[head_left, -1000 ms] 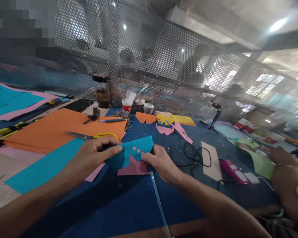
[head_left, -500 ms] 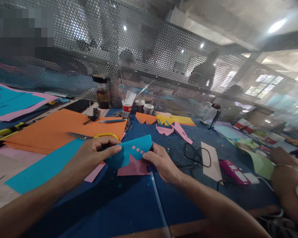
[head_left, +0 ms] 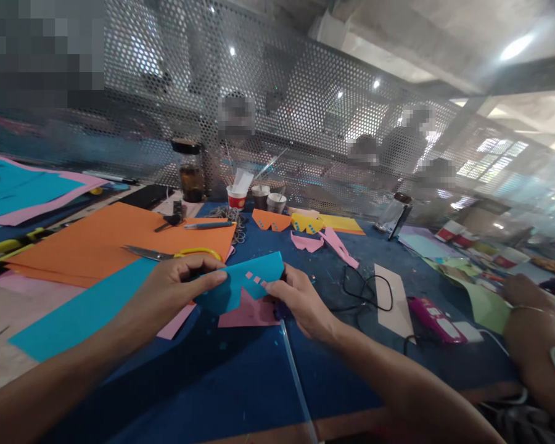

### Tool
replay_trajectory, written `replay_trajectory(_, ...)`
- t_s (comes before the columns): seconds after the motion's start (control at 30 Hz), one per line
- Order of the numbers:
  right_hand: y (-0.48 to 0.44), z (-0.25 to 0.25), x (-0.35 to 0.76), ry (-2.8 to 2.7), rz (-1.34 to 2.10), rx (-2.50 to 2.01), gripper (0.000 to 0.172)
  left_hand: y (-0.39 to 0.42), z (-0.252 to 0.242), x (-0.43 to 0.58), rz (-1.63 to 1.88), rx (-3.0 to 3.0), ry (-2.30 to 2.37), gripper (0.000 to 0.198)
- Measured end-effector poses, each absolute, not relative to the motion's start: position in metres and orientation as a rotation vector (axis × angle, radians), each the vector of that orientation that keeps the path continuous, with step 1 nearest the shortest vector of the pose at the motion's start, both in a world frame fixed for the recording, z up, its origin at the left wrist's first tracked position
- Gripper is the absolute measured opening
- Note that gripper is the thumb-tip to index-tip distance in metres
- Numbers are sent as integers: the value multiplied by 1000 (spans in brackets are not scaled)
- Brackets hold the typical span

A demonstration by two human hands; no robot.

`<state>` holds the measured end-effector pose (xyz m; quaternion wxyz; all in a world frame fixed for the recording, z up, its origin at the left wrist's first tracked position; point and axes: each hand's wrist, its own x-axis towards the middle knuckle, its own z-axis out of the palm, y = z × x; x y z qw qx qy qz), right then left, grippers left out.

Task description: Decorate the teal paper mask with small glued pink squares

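Note:
A folded blue paper piece with a row of small pink squares is held up between both hands. My left hand pinches its left end, thumb on the front. My right hand grips the right end, its thumb touching the lowest pink square. Beneath the blue piece lies a notched pink paper. A glue gun nozzle or dark tip with a clear stick shows below my right hand; its upper end is hard to make out. Scissors with yellow handles rest just behind my left hand.
Orange sheets and a blue strip lie left. Orange and yellow cutouts stand behind, near paper cups. A black cable and magenta device lie right, beside another person's hand.
My right thumb has shifted slightly left over the pink squares. The blue piece stays almost where it was, still held by both hands.

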<state>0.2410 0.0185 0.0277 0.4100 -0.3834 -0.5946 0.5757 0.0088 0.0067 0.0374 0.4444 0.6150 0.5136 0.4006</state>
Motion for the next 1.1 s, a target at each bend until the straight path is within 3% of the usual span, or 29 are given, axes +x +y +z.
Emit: replay_trajectory(1.1,14,30,237,-1562,1426,-1012,24,6,35,9,1012,1668,1338,24)
